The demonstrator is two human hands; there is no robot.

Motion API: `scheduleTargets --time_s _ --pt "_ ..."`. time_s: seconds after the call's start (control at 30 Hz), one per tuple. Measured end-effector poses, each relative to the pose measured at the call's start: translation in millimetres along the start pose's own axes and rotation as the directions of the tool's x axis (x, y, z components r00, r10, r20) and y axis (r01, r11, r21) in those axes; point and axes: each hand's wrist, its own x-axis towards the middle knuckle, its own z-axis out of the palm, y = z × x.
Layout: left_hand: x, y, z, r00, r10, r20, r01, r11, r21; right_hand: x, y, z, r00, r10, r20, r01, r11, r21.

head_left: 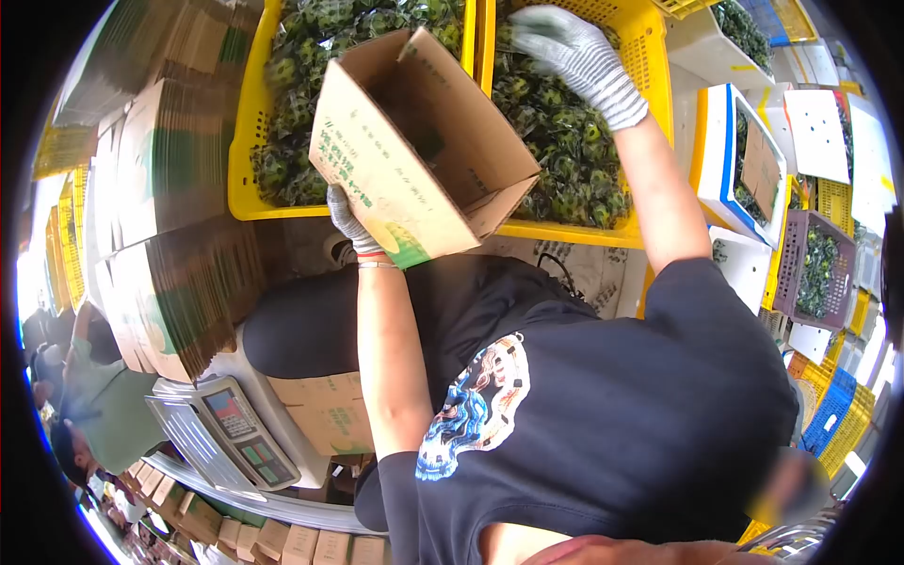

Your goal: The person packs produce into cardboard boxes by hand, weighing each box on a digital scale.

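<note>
My left hand (350,224), in a grey knit glove, grips the lower edge of an open cardboard carton (405,151) and holds it tilted, its mouth toward the crates. The carton has green print on its side and looks empty. My right hand (576,55), also gloved and slightly blurred, reaches out over a yellow crate (650,56) heaped with green produce (565,151) in clear wrapping. Its fingers lie stretched over the produce and nothing shows in them. A second yellow crate (247,141) of the same produce stands to the left, partly behind the carton.
Stacks of flattened cartons (160,188) stand at the left. A weighing scale (226,433) sits at lower left beside a cardboard box (325,414). On the right are a white and blue box (730,151) and a purple basket (817,264). A person in green (108,405) works far left.
</note>
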Motion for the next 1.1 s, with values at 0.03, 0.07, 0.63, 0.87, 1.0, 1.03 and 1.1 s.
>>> scheduleTargets --time_s 0.03,0.07,0.63,0.87,1.0,1.03,1.1 --pt "-0.2 0.6 3.2 0.999 -0.007 0.043 0.010 0.998 -0.067 7.5 54.5 -8.8 0.994 0.065 -0.085 -0.075 0.990 -0.120" --pt "-0.5 1.7 4.8 0.996 -0.013 0.087 0.024 0.991 -0.130 14.6 119.6 -19.9 0.969 0.245 -0.015 -0.237 0.916 -0.323" --pt "4.5 7.2 0.1 0.996 0.091 -0.022 -0.090 0.995 0.047 -32.3 249.6 43.1 0.577 0.809 -0.113 -0.564 0.295 -0.771" --pt "-2.2 14.5 -3.2 0.993 0.094 -0.068 -0.092 0.995 0.027 -46.0 228.4 23.9 0.672 0.740 -0.037 -0.510 0.425 -0.748" --pt "-2.6 20.1 -7.7 0.995 0.078 -0.059 -0.074 0.995 0.063 -59.0 212.9 -12.6 0.769 0.635 -0.074 -0.568 0.626 -0.534" --pt "-2.1 18.6 -2.9 0.995 0.070 -0.065 -0.065 0.995 0.071 -63.2 229.5 -23.2 0.852 0.516 -0.087 -0.504 0.768 -0.395" --pt "-1.2 14.6 6.6 0.994 0.071 -0.083 -0.060 0.990 0.125 -61.5 185.2 -39.6 0.905 0.405 -0.126 -0.406 0.914 0.025"
